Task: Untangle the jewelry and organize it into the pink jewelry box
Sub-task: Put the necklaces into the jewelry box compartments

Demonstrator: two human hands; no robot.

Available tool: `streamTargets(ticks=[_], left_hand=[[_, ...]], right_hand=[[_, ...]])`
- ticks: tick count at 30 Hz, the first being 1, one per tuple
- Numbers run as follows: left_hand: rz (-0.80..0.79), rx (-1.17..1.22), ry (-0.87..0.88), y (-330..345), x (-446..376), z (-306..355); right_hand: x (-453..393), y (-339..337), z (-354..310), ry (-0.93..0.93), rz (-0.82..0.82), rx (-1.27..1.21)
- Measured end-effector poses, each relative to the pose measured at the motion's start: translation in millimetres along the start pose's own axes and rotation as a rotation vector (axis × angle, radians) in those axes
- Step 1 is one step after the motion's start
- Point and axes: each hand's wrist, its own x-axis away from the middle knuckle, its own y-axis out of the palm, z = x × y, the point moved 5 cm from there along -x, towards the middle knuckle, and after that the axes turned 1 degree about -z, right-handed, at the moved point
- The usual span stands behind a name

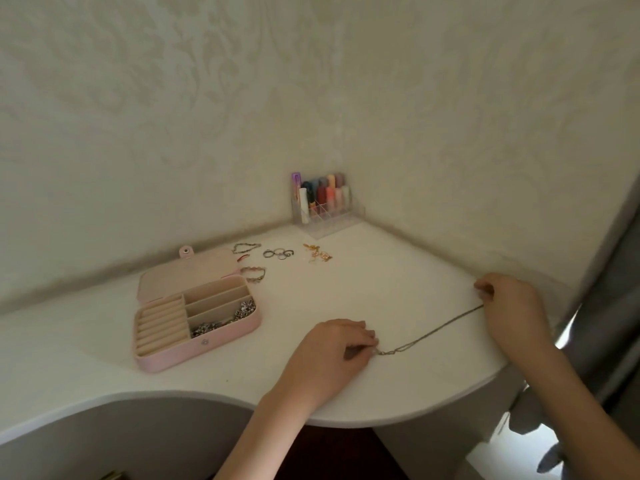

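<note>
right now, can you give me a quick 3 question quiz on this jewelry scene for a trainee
1. True or false: the pink jewelry box lies open on the white table.
2. Which thing do both hands hold? A) a ring B) the chain necklace C) a nail polish bottle
3. Fill in: the clear organizer of bottles stands in the ____ where the two walls meet.

Key:
1. True; its lid lies back and jewelry shows in the nearest long compartment.
2. B; the left hand pinches one end, the right hand the other, with the chain stretched between them.
3. Corner.
</note>
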Motion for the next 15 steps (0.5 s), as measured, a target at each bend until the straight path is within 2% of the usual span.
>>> streamTargets(ticks=[5, 8, 10, 13, 15], left_hand=[[-0.016, -0.02, -0.021, 3, 2, -2], [-0.015, 0.016, -0.065, 3, 2, -4], [0.032, 0.132, -0.161, -1, -1, -5], [0.102, 0.378, -0.23, -6, -10, 0], [0.118, 0.522, -0.264, -8, -16, 1]], right_hand=[[2, -1, -2, 0.054, -0.033, -0.004], [5, -5, -16, 0.021, -0.063, -0.094], [7, -9, -42, -0.03, -0.112, -0.304], [15, -16, -102, -0.085, -0.326, -0.744], [20, -20, -140, -0.165, -0.439, -0.881]])
